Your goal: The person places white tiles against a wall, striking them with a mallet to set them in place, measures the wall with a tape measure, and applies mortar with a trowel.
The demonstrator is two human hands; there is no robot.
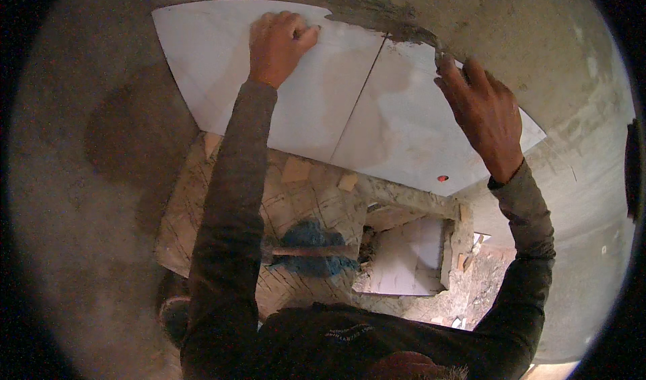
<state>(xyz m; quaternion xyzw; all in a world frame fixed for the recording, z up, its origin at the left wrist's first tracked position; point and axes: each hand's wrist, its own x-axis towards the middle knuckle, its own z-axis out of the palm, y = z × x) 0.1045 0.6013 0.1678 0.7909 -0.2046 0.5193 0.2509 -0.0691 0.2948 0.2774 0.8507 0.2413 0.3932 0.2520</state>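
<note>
Two large white tiles stand side by side against a grey wall: a left tile [208, 57] and a right tile [417, 118], with a thin dark joint between them. My left hand [279, 47] lies at the left tile's top edge, fingers curled in; whatever they may hold is hidden. At the right tile's top edge, my right hand [486, 107] is closed, its fingers bent around a thin, dark, blade-like piece [439, 52] that I cannot make out clearly. Wet dark mortar [397, 27] is smeared along the top edge near the joint. Damp patches mark both tile faces.
Below the tiles is a rough, scored mortar surface [289, 205] with a blue patch [313, 235] crossed by a narrow bar [313, 251]. A square opening [410, 252] sits right of it. The right tile has a small round hole [442, 178] with red inside.
</note>
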